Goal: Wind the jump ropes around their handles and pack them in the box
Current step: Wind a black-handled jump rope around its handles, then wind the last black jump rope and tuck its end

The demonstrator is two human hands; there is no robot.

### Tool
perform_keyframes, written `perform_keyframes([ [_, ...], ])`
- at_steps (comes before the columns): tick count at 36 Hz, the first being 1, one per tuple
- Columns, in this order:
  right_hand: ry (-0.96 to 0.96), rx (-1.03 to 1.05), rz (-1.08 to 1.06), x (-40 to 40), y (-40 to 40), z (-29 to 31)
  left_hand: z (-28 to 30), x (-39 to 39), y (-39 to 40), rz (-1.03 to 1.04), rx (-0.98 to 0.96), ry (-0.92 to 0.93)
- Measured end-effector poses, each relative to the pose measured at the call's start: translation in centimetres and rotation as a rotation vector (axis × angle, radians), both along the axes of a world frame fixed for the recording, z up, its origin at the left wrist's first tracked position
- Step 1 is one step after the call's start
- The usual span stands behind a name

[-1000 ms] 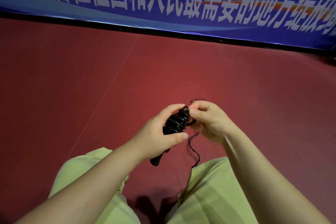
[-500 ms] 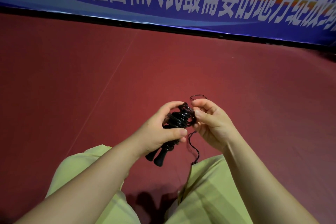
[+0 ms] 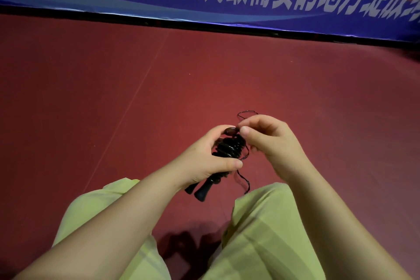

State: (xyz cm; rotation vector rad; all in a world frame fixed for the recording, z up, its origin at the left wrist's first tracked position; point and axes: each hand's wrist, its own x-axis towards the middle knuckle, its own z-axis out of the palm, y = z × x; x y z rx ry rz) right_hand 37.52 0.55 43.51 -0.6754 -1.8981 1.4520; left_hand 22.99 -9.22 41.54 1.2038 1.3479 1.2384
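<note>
Head view looks down over two bare forearms onto a dark red floor [image 3: 113,98]. Both hands meet in the middle of the picture, above the gap between the person's knees in pale green trousers [image 3: 268,234]. The left hand [image 3: 204,159] grips the two black handles [image 3: 204,187] of a jump rope together, its fingers curled over their far side and its thumb pressed across the near side; the flared handle ends poke out below the hand, side by side and tilted toward the left knee. Above the thumb, black rope coils [image 3: 230,146] wrap round the handles in several stacked turns, between the two hands. A dark rounded end shows at the top of the bundle, just under the left fingertips. The right hand [image 3: 270,141] sits just right of the bundle with fingers curled, thumb and forefinger pinching the thin black rope [image 3: 246,112] at the top of the coils. From that pinch a small loop of rope arches up beyond the right hand. A loose strand [image 3: 244,179] hangs below the coils, to the right of the left thumb, and trails down to the edge of the right trouser leg. Beyond both hands, a blue banner [image 3: 136,2] with large white characters runs along the far edge of the floor.
</note>
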Motion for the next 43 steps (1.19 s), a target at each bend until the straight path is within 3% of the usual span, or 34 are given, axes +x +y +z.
perform_keyframes([
  [4, -0.23, 0.188, -0.125, 0.6, 1.1, 0.6, -0.1, 1.2, 1.6, -0.067, -0.027, 0.046],
  [7, -0.253, 0.227, -0.228, 1.5, 2.1, 0.2, -0.1, 2.2, 3.2, -0.096, -0.057, 0.069],
  [14, 0.194, -0.168, -0.455, 3.5, 5.0, -1.7, -1.2, 5.9, 7.1, -0.18, -0.195, 0.073],
  [19, 0.096, -0.187, -0.428, 5.8, 7.5, -3.8, -4.1, 7.0, 9.4, -0.104, -0.25, 0.09],
  [27, 0.011, -0.514, -0.402, 9.6, 8.9, -12.3, -9.5, 9.5, 13.7, 0.034, -0.324, -0.037],
  [34, 0.303, -0.802, -0.494, 12.8, 8.4, -19.8, -14.1, 15.5, 19.7, -0.114, -0.481, -0.013],
  [39, 0.472, -0.947, -0.609, 16.3, 8.9, -24.0, -19.1, 19.7, 22.9, -0.351, -0.587, 0.256],
  [43, 0.49, -1.02, -0.718, 19.0, 8.7, -27.4, -22.4, 22.2, 25.1, -0.607, -0.627, 0.517],
])
